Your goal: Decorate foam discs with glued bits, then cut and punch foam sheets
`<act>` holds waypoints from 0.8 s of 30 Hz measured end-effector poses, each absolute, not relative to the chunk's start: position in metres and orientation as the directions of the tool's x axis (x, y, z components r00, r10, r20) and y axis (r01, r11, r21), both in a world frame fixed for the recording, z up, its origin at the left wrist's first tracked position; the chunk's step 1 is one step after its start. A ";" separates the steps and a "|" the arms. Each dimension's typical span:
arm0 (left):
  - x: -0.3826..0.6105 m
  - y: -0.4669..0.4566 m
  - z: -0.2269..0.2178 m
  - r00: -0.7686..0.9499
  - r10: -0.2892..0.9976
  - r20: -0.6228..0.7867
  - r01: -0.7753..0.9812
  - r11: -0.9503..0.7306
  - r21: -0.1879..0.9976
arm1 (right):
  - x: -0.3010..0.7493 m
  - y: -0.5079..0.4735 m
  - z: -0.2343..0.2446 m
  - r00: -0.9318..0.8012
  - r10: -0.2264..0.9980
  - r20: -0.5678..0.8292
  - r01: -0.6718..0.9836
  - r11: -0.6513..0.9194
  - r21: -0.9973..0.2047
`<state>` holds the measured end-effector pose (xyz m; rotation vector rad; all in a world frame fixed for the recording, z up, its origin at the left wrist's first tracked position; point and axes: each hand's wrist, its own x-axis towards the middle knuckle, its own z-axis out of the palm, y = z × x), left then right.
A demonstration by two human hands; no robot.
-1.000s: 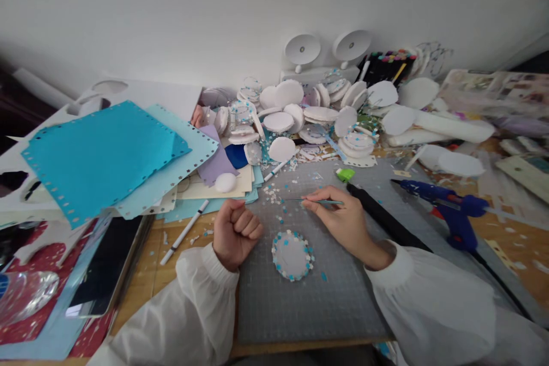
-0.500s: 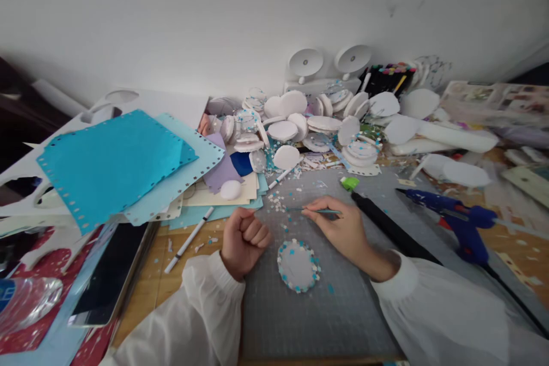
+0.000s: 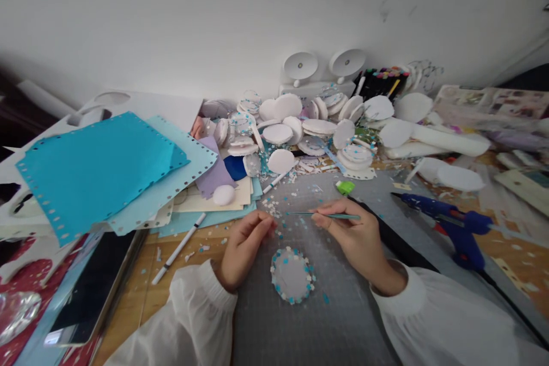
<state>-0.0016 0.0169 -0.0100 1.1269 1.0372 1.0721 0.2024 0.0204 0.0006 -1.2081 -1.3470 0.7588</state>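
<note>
My left hand (image 3: 246, 246) is closed, its thumb and fingertips pinched together beside the scattered paper bits. Whatever may be between those fingertips is too small to make out. In my right hand (image 3: 351, 237) I grip thin teal tweezers (image 3: 300, 214), held nearly level with the tip pointing left toward my left hand. Below and between both hands, a white disc (image 3: 293, 275) ringed with small blue and white paper pieces lies flat on the grey cutting mat (image 3: 300, 331). Loose tiny white and blue pieces (image 3: 270, 204) are strewn just beyond my left fingers.
Blue perforated sheets (image 3: 103, 171) and a phone (image 3: 92, 291) lie left, near a white marker (image 3: 179, 249). Many white discs (image 3: 278, 134) are heaped at the back. To the right are a blue glue gun (image 3: 454, 220) and a black tool with a green end (image 3: 345, 187).
My left hand has turned from a fist to a fingertip pinch. The tweezers have lifted slightly and turned more level. The whole view has shifted a little.
</note>
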 end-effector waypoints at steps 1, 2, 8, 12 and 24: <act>-0.001 0.017 -0.008 0.186 0.979 -0.085 -0.081 0.101 0.992 | 0.202 0.020 0.001 0.139 0.944 0.300 0.216 0.267 -0.939; -0.001 0.017 -0.007 0.193 0.978 -0.084 -0.057 0.096 0.994 | 0.202 0.019 0.002 0.133 0.946 0.296 0.205 0.266 -0.942; 0.002 0.017 -0.005 0.225 0.972 -0.073 -0.021 0.079 0.997 | 0.199 0.015 0.003 0.099 0.949 0.301 0.196 0.278 -0.940; 0.001 0.017 -0.008 0.248 0.967 -0.050 -0.007 0.053 0.999 | 0.197 0.014 0.002 0.059 0.949 0.310 0.197 0.293 -0.935; 0.000 0.017 -0.009 0.235 0.971 -0.052 -0.012 0.056 0.998 | 0.197 0.016 0.001 0.108 0.969 0.222 0.088 0.214 -0.973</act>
